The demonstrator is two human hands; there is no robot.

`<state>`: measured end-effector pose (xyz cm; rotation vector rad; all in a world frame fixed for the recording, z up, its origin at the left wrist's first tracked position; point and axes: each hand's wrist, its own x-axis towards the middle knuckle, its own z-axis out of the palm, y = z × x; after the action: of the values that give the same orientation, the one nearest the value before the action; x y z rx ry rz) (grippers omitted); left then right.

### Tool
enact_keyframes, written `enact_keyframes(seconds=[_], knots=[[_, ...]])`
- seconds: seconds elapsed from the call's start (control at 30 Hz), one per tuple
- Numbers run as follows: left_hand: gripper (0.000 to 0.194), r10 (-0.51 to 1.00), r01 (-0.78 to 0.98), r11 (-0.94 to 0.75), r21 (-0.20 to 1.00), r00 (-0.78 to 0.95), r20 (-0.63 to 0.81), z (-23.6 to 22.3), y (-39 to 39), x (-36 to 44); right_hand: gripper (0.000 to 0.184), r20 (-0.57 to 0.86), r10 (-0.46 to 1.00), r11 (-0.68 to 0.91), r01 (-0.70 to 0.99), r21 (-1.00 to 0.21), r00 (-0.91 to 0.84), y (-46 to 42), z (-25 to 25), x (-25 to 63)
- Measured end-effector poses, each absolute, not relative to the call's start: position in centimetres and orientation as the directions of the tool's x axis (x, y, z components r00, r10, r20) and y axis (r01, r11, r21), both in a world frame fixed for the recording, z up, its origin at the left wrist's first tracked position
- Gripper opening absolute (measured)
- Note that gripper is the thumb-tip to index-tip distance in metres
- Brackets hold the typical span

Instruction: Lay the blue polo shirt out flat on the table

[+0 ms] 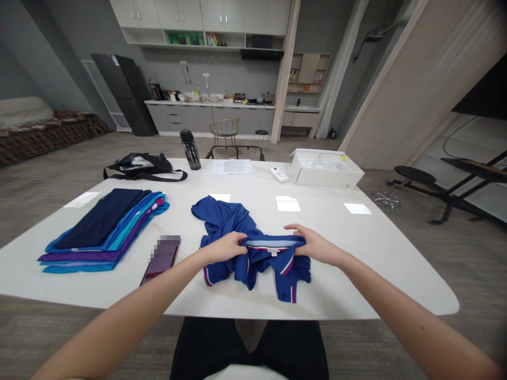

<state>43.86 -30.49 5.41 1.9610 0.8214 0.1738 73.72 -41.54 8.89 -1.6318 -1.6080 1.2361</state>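
Observation:
A crumpled royal-blue polo shirt (229,219) with a striped collar lies on the white table (356,243) in front of me. My left hand (225,247) is closed on the shirt at the left end of the collar. My right hand (312,244) grips the shirt at the right end of the collar, thumb on top. The collar is stretched between the two hands. The shirt's sleeves hang bunched below it near the table's front edge.
A stack of folded shirts (106,227) in navy, blue and purple lies at the left. A dark phone (160,258) lies beside it. Farther back are a black bag (144,166), a dark bottle (190,150), a paper sheet (232,167), a remote (279,174) and an open white box (325,169).

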Motion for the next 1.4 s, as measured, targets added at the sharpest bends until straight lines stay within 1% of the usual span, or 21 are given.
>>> enact_keyframes(seconds=[0.03, 0.1, 0.13, 0.2, 0.23, 0.27, 0.33, 0.4, 0.47, 0.53, 0.57, 0.63, 0.7, 0.8, 0.9, 1.0, 1.13, 1.2, 1.27, 1.33, 1.4], knots=[[0.023, 0.631, 0.432, -0.303, 0.85, 0.759, -0.161, 6.1, -30.4, 43.7, 0.054, -0.261, 0.958, -0.185, 0.438, -0.88, -0.119, -41.2, 9.7, 73.8], [0.034, 0.612, 0.328, -0.271, 0.905, 0.784, -0.101, 7.8, -30.2, 43.1, 0.041, -0.298, 0.945, -0.229, 0.382, -0.895, -0.133, -40.6, 11.3, 73.9], [0.044, 0.57, 0.277, -0.252, 0.927, 0.817, -0.089, 8.7, -30.1, 42.7, 0.041, -0.305, 0.939, -0.235, 0.353, -0.905, -0.157, -40.3, 11.9, 73.9], [0.065, 0.437, 0.224, -0.252, 0.942, 0.894, -0.096, 10.2, -30.2, 41.9, 0.049, -0.277, 0.937, -0.21, 0.291, -0.933, -0.211, -39.8, 12.7, 74.0], [0.07, 0.369, 0.229, -0.29, 0.929, 0.923, -0.112, 10.7, -30.3, 41.5, 0.051, -0.243, 0.942, -0.177, 0.271, -0.946, -0.231, -39.6, 12.8, 73.9], [0.07, 0.314, 0.248, -0.355, 0.901, 0.94, -0.135, 11.1, -30.6, 41.3, 0.049, -0.207, 0.947, -0.139, 0.266, -0.954, -0.246, -39.4, 12.9, 73.9], [0.059, 0.27, 0.297, -0.513, 0.805, 0.947, -0.176, 11.1, -31.2, 41.2, 0.034, -0.16, 0.95, -0.075, 0.301, -0.951, -0.268, -39.2, 12.9, 73.9], [0.046, 0.282, 0.327, -0.639, 0.696, 0.942, -0.184, 10.8, -31.8, 41.5, 0.024, -0.171, 0.94, -0.052, 0.371, -0.927, -0.295, -39.2, 12.9, 74.0], [0.03, 0.281, 0.328, -0.7, 0.635, 0.943, -0.178, 10.5, -31.9, 41.8, 0.025, -0.234, 0.913, -0.067, 0.443, -0.894, -0.333, -39.3, 13.1, 74.3], [0.01, 0.27, 0.307, -0.707, 0.638, 0.95, -0.157, 10.7, -31.5, 41.9, 0.034, -0.31, 0.877, -0.098, 0.496, -0.863, -0.366, -39.6, 13.6, 74.6], [0.009, 0.28, 0.291, -0.697, 0.655, 0.952, -0.125, 11.0, -31.1, 41.8, 0.039, -0.338, 0.863, -0.115, 0.505, -0.855, -0.376, -39.7, 13.8, 74.7], [0.027, 0.337, 0.261, -0.669, 0.696, 0.941, -0.029, 11.9, -30.3, 41.7, 0.044, -0.361, 0.848, -0.145, 0.486, -0.862, -0.387, -39.8, 14.3, 74.9], [0.04, 0.425, 0.256, -0.621, 0.741, 0.904, 0.044, 12.6, -29.5, 41.6, 0.046, -0.355, 0.843, -0.16, 0.442, -0.882, -0.403, -39.7, 14.8, 74.8], [0.046, 0.581, 0.282, -0.481, 0.83, 0.812, 0.061, 13.2, -28.4, 41.9, 0.047, -0.319, 0.856, -0.128, 0.431, -0.893, -0.407, -39.0, 15.5, 74.4], [0.047, 0.708, 0.24, -0.363, 0.9, 0.699, 0.099, 13.6, -27.3, 42.5, 0.043, -0.188, 0.92, 0.008, 0.496, -0.868, -0.344, -37.8, 16.3, 74.0], [0.044, 0.772, 0.148, -0.406, 0.902, 0.583, 0.253, 15.0, -26.2, 43.4, 0.044, -0.001, 0.97, 0.124, 0.494, -0.861, -0.245, -36.7, 17.4, 73.6], [0.03, 0.77, 0.038, -0.534, 0.845, 0.433, 0.468, 19.0, -25.3, 45.0, 0.042, 0.255, 0.967, 0.232, 0.421, -0.877, -0.002, -35.7, 20.0, 72.7], [0.031, 0.756, 0.07, -0.608, 0.791, 0.355, 0.55, 21.5, -25.2, 45.7, 0.044, 0.324, 0.94, 0.26, 0.398, -0.88, 0.104, -35.4, 22.0, 72.2], [0.023, 0.715, 0.198, -0.696, 0.691, 0.291, 0.636, 24.2, -25.3, 46.1, 0.047, 0.314, 0.934, 0.229, 0.384, -0.894, 0.174, -35.2, 24.4, 71.6], [0.017, 0.652, 0.373, -0.748, 0.549, 0.258, 0.713, 26.8, -25.7, 46.2, 0.04, 0.26, 0.938, 0.162, 0.374, -0.913, 0.228, -35.1, 26.7, 71.0], [0.02, 0.604, 0.517, -0.744, 0.423, 0.25, 0.757, 29.2, -26.5, 46.2, 0.032, 0.262, 0.922, 0.14, 0.385, -0.912, 0.286, -35.2, 28.8, 70.3]])
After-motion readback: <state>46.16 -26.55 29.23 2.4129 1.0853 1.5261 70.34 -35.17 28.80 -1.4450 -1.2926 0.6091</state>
